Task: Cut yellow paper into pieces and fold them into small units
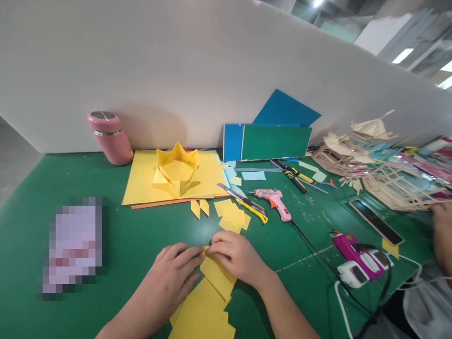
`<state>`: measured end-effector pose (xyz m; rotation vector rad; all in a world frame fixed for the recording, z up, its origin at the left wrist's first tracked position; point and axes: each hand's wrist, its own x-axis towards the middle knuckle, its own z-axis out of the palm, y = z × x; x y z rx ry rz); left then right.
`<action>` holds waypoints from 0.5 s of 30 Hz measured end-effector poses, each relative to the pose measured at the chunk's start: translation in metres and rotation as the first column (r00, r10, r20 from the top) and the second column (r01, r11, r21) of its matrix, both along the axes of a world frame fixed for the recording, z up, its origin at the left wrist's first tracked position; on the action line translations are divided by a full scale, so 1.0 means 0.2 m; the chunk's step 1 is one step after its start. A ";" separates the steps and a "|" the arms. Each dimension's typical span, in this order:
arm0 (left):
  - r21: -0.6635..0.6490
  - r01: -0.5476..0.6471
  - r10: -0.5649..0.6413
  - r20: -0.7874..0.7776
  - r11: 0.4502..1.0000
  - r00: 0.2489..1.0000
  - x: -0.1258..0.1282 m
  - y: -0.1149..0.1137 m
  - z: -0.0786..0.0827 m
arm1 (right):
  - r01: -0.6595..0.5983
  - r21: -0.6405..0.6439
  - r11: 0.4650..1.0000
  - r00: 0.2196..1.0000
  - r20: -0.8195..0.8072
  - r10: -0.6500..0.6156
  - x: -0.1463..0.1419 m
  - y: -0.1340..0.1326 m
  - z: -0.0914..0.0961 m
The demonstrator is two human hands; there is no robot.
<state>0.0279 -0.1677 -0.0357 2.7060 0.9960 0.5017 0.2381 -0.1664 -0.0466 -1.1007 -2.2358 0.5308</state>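
Near the front middle of the green table, a small folded piece of yellow paper (219, 278) is between my hands. My right hand (236, 254) pinches its upper corner with bent fingers. From the other side, my left hand (174, 270) presses its fingertips on the same corner. More yellow paper sheets (203, 315) lie below and overlap under my hands. Small yellow paper squares (233, 214) are piled just beyond, beside two pointed yellow pieces (199, 208). Farther back, a folded yellow paper star-shaped bowl (177, 169) stands on large yellow sheets (139, 183).
A yellow utility knife (247, 205) and a pink glue gun (277, 201) lie right of centre. The gun's cord runs toward a magenta power strip (360, 256). A pink flask (112, 139) stands back left. Wooden stick models (381, 174) and another person's hand (443, 221) are at right.
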 end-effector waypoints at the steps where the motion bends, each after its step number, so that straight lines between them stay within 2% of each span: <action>1: 0.011 0.003 -0.003 -0.002 1.000 1.000 0.00 0.00 0.00 | -0.002 0.004 1.000 1.000 0.000 0.002 0.00 0.00 0.00; 9: 0.049 0.013 -0.011 -0.052 0.999 0.999 0.01 -0.01 0.00 | -0.018 0.005 1.000 1.000 0.015 0.017 0.01 0.00 0.01; 15: 0.075 0.016 -0.014 -0.032 0.997 0.999 0.01 -0.01 0.00 | -0.032 0.014 0.999 0.999 0.008 0.032 0.01 0.00 0.00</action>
